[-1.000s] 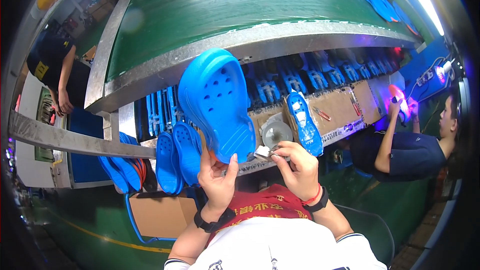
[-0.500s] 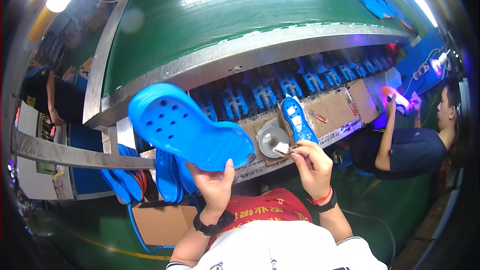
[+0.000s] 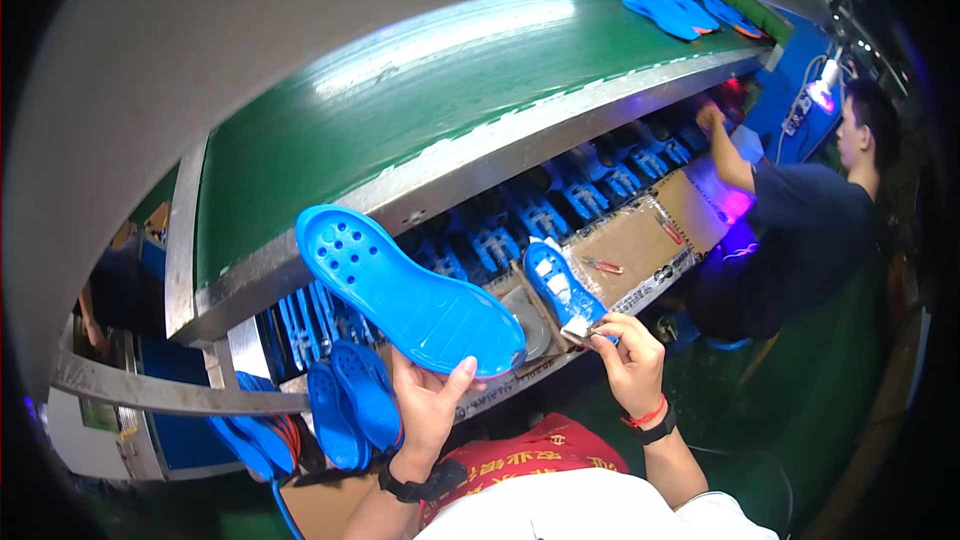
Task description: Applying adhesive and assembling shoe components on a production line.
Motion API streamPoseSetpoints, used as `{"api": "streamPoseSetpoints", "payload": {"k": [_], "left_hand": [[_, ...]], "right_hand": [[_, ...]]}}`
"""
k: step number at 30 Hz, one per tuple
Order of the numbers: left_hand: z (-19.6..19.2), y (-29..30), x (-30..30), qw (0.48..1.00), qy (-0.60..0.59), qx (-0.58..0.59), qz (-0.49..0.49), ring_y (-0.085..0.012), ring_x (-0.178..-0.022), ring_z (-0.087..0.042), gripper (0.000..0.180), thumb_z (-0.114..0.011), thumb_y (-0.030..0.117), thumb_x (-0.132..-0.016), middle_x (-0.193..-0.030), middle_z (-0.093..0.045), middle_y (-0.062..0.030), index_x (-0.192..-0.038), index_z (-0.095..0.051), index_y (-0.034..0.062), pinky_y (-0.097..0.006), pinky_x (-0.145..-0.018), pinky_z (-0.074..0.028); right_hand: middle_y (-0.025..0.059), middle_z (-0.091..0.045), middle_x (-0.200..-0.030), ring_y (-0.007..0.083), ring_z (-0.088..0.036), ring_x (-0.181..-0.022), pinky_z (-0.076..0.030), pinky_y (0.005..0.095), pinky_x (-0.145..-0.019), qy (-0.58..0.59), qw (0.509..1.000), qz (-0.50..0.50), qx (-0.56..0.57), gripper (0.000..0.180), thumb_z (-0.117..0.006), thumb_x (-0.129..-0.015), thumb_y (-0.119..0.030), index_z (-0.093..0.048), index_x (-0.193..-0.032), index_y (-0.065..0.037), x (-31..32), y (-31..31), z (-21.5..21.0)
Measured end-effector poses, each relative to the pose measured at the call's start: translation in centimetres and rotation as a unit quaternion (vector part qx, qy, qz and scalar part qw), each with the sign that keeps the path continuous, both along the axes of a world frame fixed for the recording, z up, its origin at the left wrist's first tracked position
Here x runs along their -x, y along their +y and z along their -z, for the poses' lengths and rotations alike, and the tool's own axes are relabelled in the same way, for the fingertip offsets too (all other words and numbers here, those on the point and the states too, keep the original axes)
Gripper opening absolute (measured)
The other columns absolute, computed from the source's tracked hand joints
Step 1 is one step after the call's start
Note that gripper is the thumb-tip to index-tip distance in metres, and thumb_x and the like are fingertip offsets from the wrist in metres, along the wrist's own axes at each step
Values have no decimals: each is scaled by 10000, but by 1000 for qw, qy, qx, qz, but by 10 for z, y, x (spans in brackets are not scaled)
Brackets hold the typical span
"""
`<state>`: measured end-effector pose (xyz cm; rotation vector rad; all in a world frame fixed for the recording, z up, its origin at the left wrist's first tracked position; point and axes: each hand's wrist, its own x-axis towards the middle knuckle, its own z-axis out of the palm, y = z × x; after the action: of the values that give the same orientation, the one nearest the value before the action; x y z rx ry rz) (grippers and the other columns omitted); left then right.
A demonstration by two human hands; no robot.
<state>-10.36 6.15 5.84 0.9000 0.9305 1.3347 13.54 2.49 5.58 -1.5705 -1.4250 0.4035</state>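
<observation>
Right hand (image 3: 635, 352) had shifted from the bowl (image 3: 537, 333) to the white-patched blue piece (image 3: 553, 280) beside cardboard (image 3: 630, 248), pinching a small item (image 3: 592, 334); left hand (image 3: 427, 402) gripped the perforated blue shoe (image 3: 420, 305) by one end; green belt (image 3: 400, 120) beyond.

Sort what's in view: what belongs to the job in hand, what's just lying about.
Likely the job:
Blue perforated sole, in the left hand
Small pinched item, in the right hand
White-patched blue piece

Apparently lying about:
Red-handled tools
Blue pieces on the green belt
</observation>
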Motion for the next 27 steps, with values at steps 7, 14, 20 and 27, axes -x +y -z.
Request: {"api": "streamPoseSetpoints", "payload": {"k": [7, 14, 20, 27], "left_hand": [[-10, 18, -42, 995, 4, -10, 104, -200, -775, -687, 574, -699, -42, -838, -1101, -605, -160, -1277, -337, 27, -250, -529, -563], [-53, 85, -138, 972, -10, -60, 226, -209, -617, -657, 518, -685, -8, -865, -903, -614, -179, -1186, -279, 24, -284, -477, -517], [-83, 242, -241, 930, -57, 86, 353, -275, -1028, -670, 639, -724, 178, -883, -1286, -547, -231, -1359, -358, -39, -349, -841, -579], [-78, 307, -225, 677, 577, -442, 120, -383, -1320, -377, 876, -775, 220, -723, -1414, -392, -255, -1438, -321, -5, -488, -1105, -340]], "right_hand": [[150, -690, -922, 272, -687, -786, -530, 321, -649, -11, 998, 63, -12, 71, -719, -797, -10, -679, -850, 16, -29, -21, 4], [102, -696, -903, 174, -640, -611, -483, 278, -518, -15, 989, 147, -28, 73, -733, -802, -23, -689, -859, -9, -68, -45, 3], [89, -701, -901, 199, -671, -657, -519, 284, -562, -20, 982, 186, -36, 69, -734, -798, -32, -683, -842, -20, -95, -51, 10], [78, -706, -896, 260, -694, -747, -553, 324, -642, -35, 974, 223, 9, 76, -738, -795, -84, -691, -841, -45, -128, -63, 23]]}}
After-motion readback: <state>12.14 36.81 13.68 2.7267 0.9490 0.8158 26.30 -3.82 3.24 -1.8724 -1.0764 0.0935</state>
